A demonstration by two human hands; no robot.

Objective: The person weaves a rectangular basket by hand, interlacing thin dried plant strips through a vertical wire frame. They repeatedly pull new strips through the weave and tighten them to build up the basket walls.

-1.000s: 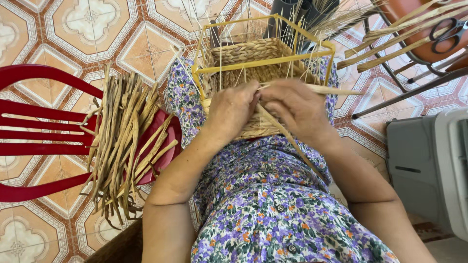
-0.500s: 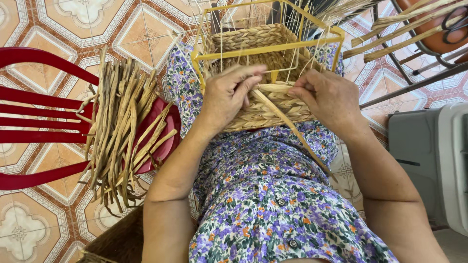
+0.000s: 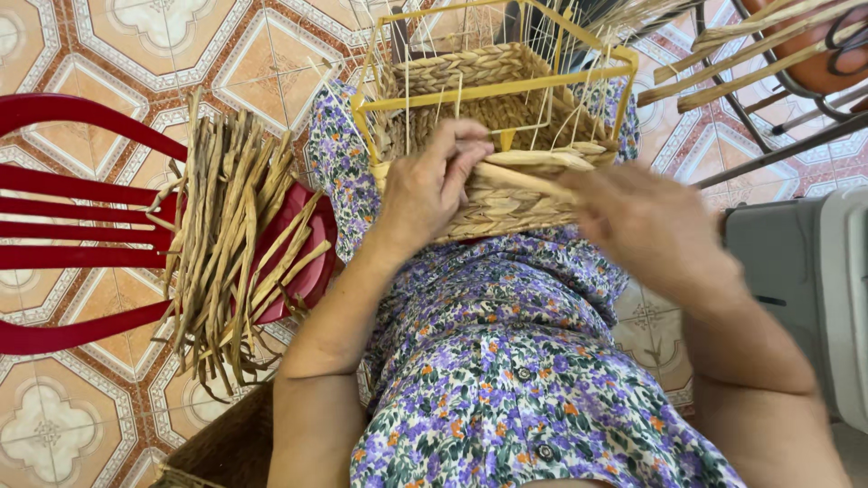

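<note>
Fingers of the left hand (image 3: 432, 185) are bent and pinched shut on a long, pale tan dried-grass strand (image 3: 529, 179), right at the near rim of a half-woven basket of tan dried grass (image 3: 497, 203). The strand runs from those fingers across to the right hand (image 3: 646, 226). The right hand is blurry, so I cannot tell if its fingers are shut on the strand or just touching its end. The basket sits on the person's lap, on a dress with purple, white and orange flowers (image 3: 506, 361), and both hands are at its near side. A thin yellow metal box frame (image 3: 493, 90) sits around the basket, and thin pale stalks stand up along the basket's sides. To the left, just beside the left arm, a big bundle of long dried tan grass strips (image 3: 235, 244) lies across the seat of a red plastic chair (image 3: 81, 253). At the bottom left, a corner of a brown woven thing (image 3: 226, 447) shows. To the right, near the right arm, stands a grey plastic box (image 3: 805, 271). At the top right are dark metal bars (image 3: 768, 149) with more tan strips lying over them. Under it all is a tiled floor with orange, white and red shapes (image 3: 72, 425).
</note>
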